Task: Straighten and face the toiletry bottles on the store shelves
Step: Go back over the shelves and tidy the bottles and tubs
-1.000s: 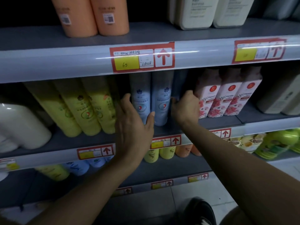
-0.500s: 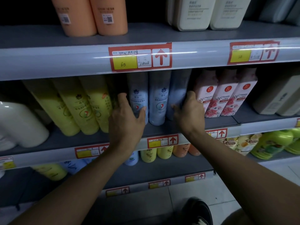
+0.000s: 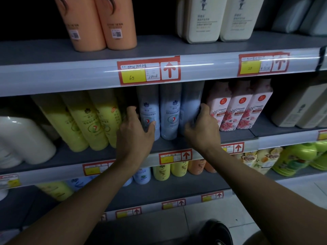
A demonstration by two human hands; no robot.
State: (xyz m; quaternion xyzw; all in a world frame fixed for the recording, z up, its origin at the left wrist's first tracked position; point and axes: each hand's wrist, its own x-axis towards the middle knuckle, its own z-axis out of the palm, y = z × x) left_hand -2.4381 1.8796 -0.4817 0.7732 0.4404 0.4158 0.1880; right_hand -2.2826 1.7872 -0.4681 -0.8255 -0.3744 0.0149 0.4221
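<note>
Three pale blue bottles stand side by side on the middle shelf [image 3: 238, 137]. My left hand [image 3: 136, 131] wraps the lower part of the left blue bottle [image 3: 147, 106], thumb across its front label. The middle blue bottle [image 3: 170, 110] shows its label and is untouched. My right hand [image 3: 201, 128] grips the right blue bottle [image 3: 192, 103], whose plain side faces out with no label in sight.
Yellow bottles [image 3: 86, 119] lean left of the blue ones; pink floral bottles [image 3: 238, 108] stand to the right. Orange [image 3: 99, 23] and cream bottles [image 3: 203, 18] sit on the shelf above. Smaller bottles fill the shelf below. A shoe [image 3: 217, 232] shows on the floor.
Both hands moved deeper onto the shelf and closed on the outer blue bottles. The right blue bottle came forward into line with the other two.
</note>
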